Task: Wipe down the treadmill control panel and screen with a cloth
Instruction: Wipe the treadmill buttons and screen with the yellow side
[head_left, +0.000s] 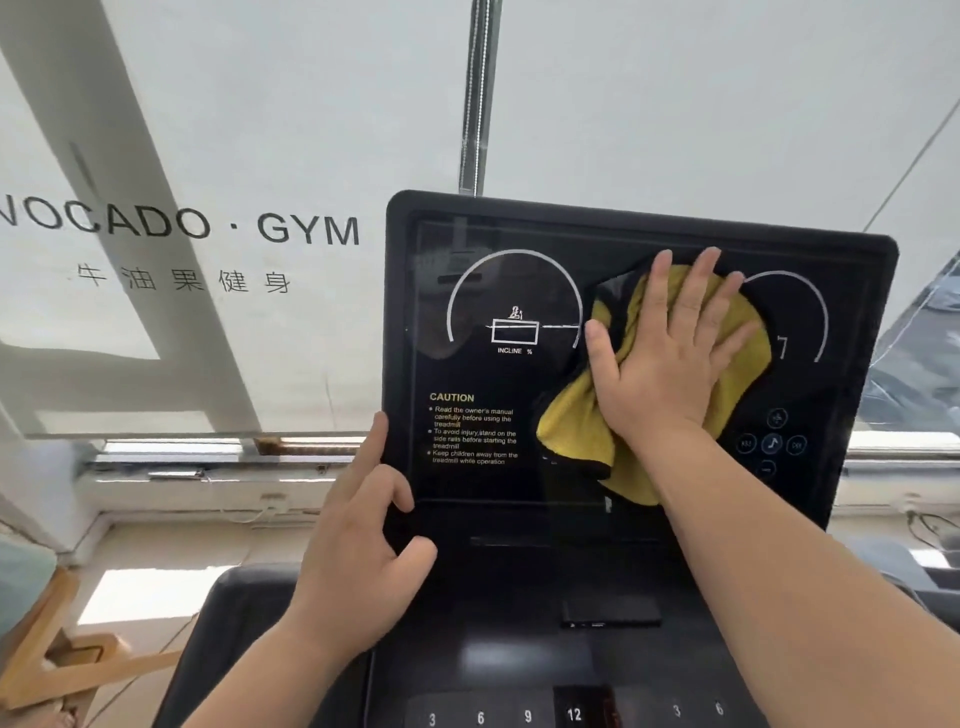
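Note:
The treadmill's black screen (519, 467) stands upright ahead, showing an incline gauge, a caution text and round icons at the right. A yellow cloth with black edging (576, 415) lies flat against the screen's middle. My right hand (670, 358) presses on it, palm down, fingers spread. My left hand (358, 545) grips the screen's lower left edge, with the index finger pointing up along the frame. Below lies the dark control panel (519, 654) with number keys along the bottom.
Behind the screen hangs a white roller blind (208, 130) with gym lettering, and a window sill (208, 467) runs below it. A wooden frame (47, 654) stands at lower left. A small dark slot (610, 613) sits on the panel.

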